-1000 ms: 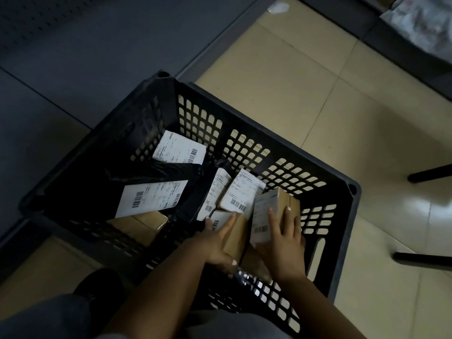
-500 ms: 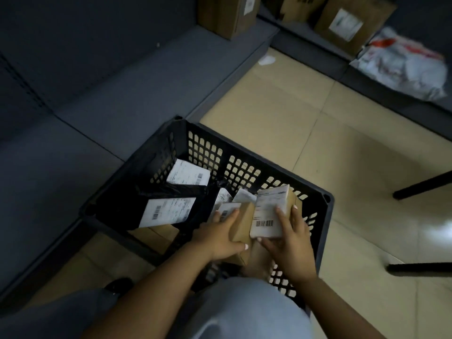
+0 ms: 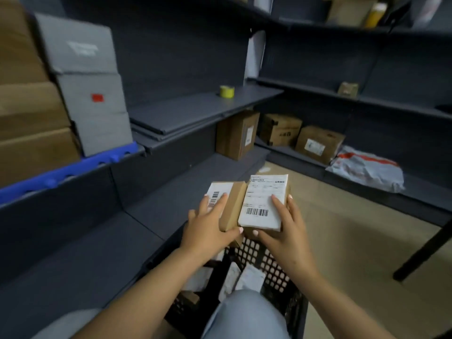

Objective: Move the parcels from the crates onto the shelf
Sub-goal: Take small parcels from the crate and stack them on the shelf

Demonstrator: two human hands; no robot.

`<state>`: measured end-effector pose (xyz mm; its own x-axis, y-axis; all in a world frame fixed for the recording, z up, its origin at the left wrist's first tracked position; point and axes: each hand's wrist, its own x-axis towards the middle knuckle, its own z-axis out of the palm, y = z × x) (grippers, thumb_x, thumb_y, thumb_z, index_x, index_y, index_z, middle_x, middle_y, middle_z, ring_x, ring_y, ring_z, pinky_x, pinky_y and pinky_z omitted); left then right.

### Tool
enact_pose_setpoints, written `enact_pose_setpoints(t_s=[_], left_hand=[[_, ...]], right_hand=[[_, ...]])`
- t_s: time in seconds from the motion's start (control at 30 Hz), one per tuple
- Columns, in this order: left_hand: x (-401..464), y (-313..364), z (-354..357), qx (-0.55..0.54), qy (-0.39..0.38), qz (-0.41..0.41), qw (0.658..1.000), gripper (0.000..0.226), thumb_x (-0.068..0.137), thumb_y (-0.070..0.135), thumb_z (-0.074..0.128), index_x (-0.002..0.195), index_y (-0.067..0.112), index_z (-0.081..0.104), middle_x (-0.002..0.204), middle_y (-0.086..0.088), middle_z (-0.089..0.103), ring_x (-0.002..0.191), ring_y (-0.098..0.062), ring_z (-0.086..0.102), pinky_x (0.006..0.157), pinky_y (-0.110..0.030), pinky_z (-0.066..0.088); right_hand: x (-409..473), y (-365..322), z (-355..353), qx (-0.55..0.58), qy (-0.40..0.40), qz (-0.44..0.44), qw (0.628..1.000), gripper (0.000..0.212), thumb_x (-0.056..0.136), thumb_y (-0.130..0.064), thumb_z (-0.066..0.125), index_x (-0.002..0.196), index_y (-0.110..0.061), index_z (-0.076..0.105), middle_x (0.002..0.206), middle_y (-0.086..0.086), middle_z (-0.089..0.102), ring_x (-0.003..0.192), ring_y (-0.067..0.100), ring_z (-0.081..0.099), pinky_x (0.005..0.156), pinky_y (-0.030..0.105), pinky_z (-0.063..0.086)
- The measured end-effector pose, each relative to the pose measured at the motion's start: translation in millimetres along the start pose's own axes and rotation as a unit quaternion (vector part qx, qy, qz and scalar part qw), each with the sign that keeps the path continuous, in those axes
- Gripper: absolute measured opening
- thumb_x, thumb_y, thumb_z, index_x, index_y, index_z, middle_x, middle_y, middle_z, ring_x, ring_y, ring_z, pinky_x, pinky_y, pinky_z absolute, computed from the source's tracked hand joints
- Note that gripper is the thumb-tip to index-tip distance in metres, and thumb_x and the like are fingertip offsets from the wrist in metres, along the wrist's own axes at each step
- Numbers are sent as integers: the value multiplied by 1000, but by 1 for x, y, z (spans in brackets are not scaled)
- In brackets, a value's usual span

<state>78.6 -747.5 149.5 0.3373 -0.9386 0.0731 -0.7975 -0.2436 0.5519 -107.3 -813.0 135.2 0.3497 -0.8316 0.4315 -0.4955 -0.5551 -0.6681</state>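
Two small brown cardboard parcels with white barcode labels are held side by side above the black crate (image 3: 271,272). My left hand (image 3: 208,231) grips the left parcel (image 3: 232,204). My right hand (image 3: 286,231) grips the right parcel (image 3: 264,204), whose large label faces up. More labelled parcels (image 3: 242,277) lie in the crate below, partly hidden by my arms and knee. Dark grey shelves stand ahead; the lowest shelf board (image 3: 171,192) lies just beyond the parcels, the middle shelf (image 3: 195,111) higher up.
A yellow tape roll (image 3: 227,91) sits on the middle shelf. Brown boxes (image 3: 238,134) and a grey plastic mailer bag (image 3: 367,170) rest on the low shelves. Stacked grey and brown cartons (image 3: 83,81) stand on a blue pallet at left. A black table leg (image 3: 425,250) slants at right.
Both hands have lifted the two parcels up out of the crate. The view has swung up from the crate and floor toward the shelves.
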Motion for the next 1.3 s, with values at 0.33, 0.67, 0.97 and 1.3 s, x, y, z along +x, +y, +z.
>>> enact_pose_setpoints(t_s=[0.33,0.67,0.97,1.3], left_hand=[[-91,10,-186,98,257,-33,961,85,79,67,54,148,48,8,158,8,3,129,-26,23,105,-37,30],[-220,-43,-319,231,418,-181,860,84,76,76,47,147,47,14,158,10,6,128,-26,27,103,-39,28],[-337,-95,-390,268,456,-313,789,93,67,87,38,148,46,15,159,8,7,134,-28,24,104,-42,31],[-382,-159,-450,282,465,-397,740,94,64,89,35,146,42,27,158,6,17,135,-28,26,104,-46,31]], right_hand=[[36,-181,-13,113,10,-187,976,88,74,-20,81,141,-45,28,157,-7,14,141,-4,7,111,15,23],[14,-359,48,267,-103,-301,910,82,77,-18,79,141,-38,32,156,-7,16,117,-36,3,90,-9,18],[-45,-484,105,321,-212,-367,847,78,81,-34,74,139,-51,24,158,-11,10,133,-7,11,105,17,24],[-58,-581,177,300,-328,-388,807,77,87,-43,65,148,-39,19,159,-10,8,144,10,12,108,28,27]])
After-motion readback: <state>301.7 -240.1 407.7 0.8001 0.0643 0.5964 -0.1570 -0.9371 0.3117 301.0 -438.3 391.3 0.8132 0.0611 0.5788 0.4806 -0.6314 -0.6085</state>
